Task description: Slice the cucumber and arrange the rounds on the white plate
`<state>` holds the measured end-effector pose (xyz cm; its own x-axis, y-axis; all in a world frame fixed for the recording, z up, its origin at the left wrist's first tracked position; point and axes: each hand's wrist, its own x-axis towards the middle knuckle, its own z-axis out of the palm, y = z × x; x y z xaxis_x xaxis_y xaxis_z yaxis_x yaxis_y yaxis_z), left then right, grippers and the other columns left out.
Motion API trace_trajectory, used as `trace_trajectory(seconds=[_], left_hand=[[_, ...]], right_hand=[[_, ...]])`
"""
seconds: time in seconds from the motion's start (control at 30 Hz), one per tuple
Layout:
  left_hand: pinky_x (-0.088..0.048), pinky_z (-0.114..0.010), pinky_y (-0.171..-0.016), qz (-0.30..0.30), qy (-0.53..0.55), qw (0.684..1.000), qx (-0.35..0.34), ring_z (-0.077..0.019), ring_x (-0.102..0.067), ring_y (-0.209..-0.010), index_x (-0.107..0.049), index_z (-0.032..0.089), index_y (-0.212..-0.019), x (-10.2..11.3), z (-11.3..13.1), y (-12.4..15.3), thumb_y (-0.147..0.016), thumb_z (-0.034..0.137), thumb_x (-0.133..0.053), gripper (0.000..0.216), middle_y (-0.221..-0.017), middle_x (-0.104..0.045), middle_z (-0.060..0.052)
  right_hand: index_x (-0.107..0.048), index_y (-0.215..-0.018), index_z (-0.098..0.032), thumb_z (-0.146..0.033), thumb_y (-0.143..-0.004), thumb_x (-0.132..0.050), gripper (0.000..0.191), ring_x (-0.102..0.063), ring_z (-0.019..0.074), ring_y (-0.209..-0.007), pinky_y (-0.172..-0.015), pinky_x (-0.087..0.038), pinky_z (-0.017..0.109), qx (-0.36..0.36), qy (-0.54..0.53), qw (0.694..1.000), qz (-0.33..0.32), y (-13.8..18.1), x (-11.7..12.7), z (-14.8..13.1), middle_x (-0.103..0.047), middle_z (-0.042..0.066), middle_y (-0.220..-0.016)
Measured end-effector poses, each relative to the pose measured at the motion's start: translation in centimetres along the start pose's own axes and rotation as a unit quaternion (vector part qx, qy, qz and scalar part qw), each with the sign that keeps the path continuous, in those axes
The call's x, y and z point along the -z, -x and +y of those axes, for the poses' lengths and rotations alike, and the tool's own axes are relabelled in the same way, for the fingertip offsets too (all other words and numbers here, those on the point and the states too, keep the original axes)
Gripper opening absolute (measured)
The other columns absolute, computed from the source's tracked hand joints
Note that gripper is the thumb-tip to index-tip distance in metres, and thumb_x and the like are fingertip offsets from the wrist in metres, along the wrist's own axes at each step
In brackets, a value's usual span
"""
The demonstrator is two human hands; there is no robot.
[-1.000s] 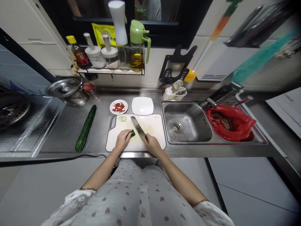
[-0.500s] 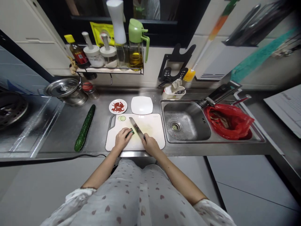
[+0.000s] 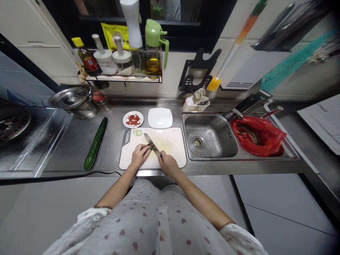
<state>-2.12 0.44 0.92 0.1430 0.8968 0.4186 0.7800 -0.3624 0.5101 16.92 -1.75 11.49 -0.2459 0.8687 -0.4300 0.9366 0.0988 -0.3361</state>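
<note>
- From my remote seat, I saw a person's bare left hand (image 3: 140, 155) grasping a short cucumber piece (image 3: 151, 147) on a white cutting board (image 3: 174, 145); the fingers hid most of it.
- The right hand (image 3: 169, 165) was closed around the handle of a kitchen knife (image 3: 156, 150), whose blade slanted far and left, crossing at the piece just beside the left fingertips. I could not tell how deep the edge sat.
- Pale cucumber slices (image 3: 137, 132) lay overlapping at the board's far left, near its grey handle.
- Just beyond the board, I saw a round white plate of chopped red bits (image 3: 133, 119) on the left and an empty white square plate (image 3: 160, 118) on the right.
- A whole cucumber (image 3: 96, 143) lay on the steel counter (image 3: 69, 148), left of the board.
- To the right was a steel sink (image 3: 212, 136), with a red plastic bag (image 3: 271, 136) beyond its basin.
</note>
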Motion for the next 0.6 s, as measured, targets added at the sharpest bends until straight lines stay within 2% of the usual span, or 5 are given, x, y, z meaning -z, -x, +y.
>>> trace_trajectory(seconds=[0.2,0.6], left_hand=[[-0.049,-0.032,-0.082,0.006,-0.01,1.0,-0.017,-0.0178,-0.055,-0.091,-0.066,0.024,-0.107,-0.07,-0.04,-0.02,-0.09,0.034,-0.053,0.024,-0.094,-0.058,-0.007],[-0.048,-0.033,-0.08,-0.002,-0.01,0.999,-0.041,-0.0181,-0.053,-0.089,-0.066,0.024,-0.105,-0.19,-0.38,-0.05,-0.089,0.032,-0.054,0.022,-0.095,-0.057,-0.007]], right_hand=[[-0.046,-0.111,-0.019,-0.032,-0.098,-0.032,0.023,-0.063,0.0218,-0.085,-0.065,-0.031,0.027,-0.001,0.0,1.0,0.003,0.11,-0.14,-0.15,-0.068,0.011,-0.095],[-0.047,-0.111,-0.017,-0.027,-0.097,-0.033,0.023,-0.063,0.0232,-0.091,-0.07,-0.036,0.028,-0.009,0.013,0.999,-0.033,0.58,0.13,-0.47,-0.067,0.014,-0.099]])
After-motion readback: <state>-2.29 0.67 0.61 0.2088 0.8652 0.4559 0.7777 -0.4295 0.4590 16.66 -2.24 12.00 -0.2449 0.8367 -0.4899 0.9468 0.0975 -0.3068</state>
